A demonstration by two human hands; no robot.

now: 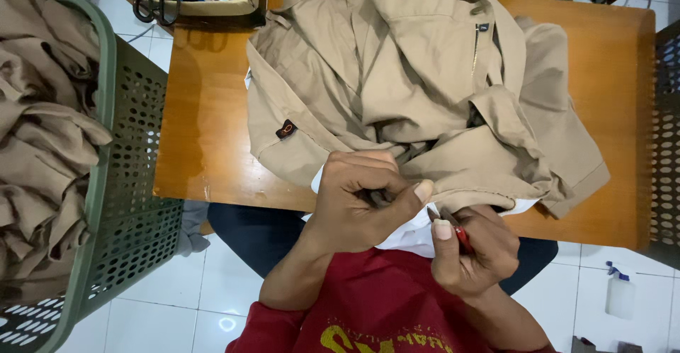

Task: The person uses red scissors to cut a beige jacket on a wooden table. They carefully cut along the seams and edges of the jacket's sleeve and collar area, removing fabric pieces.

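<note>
From the head camera, the left hand is curled tight, its grip pinched together on a fold of the khaki garment at the near edge of the wooden surface. The right hand sits just beside it, touching thumb to thumb, its fingers clamped on a small red-handled cutting tool whose tip points toward the pinched cloth; the blades themselves are too hidden to tell their state. The garment lies crumpled and spread over most of the surface, with a zip showing near the top and a small dark label on its left part; a white lining hangs from its near hem over the person's lap. To the left of the surface stands a green perforated basket heaped with more khaki cloth. A cardboard box at the far left corner holds black-handled scissors. On the white tiled floor at lower right stands a clear spray bottle.
</note>
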